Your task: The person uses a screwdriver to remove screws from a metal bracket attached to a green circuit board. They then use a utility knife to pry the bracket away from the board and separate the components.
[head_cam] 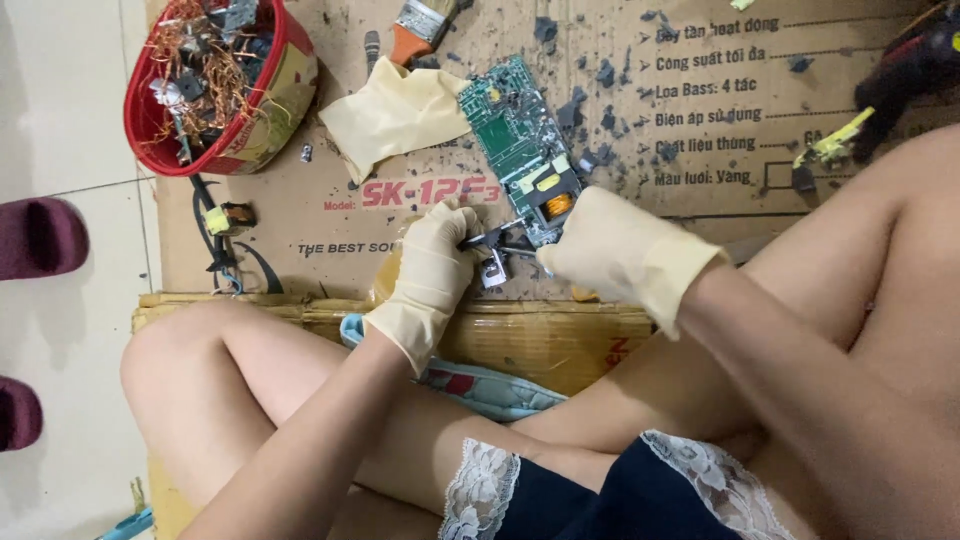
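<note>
Both gloved hands, left hand (432,268) and right hand (617,250), clamp pliers (497,239) at a green circuit board (520,140), with a spare glove (392,113) lying left and a red scrap tub (290,75) far left.

My left hand (432,270) and right hand (610,250) meet over the near end of the circuit board (520,145), which lies on the cardboard sheet (700,100). A spare glove (395,112) lies just left of the board; left of it stands the scrap tub (215,80). A brush (420,25) lies behind the glove.

Gloved hands (530,262) on circuit board (522,145)
</note>
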